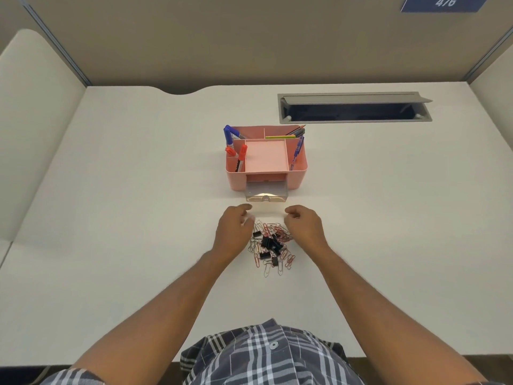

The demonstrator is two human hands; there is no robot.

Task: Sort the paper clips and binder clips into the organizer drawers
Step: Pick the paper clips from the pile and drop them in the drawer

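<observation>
A mixed pile of red and silver paper clips (277,232) and black binder clips (270,244) lies on the white desk. Behind it stands a pink organizer (298,173) whose clear drawer (265,193) is pulled out and looks empty. My left hand (234,227) rests at the pile's left edge, fingers curled over the clips. My right hand (302,223) is at the pile's right edge, fingertips pinched together near a paper clip; whether it grips one is unclear.
Blue and red markers (241,155), pens and a pencil stand in the organizer's top compartments. A grey cable hatch (354,107) is open at the back right of the desk (125,218). Partition walls enclose three sides.
</observation>
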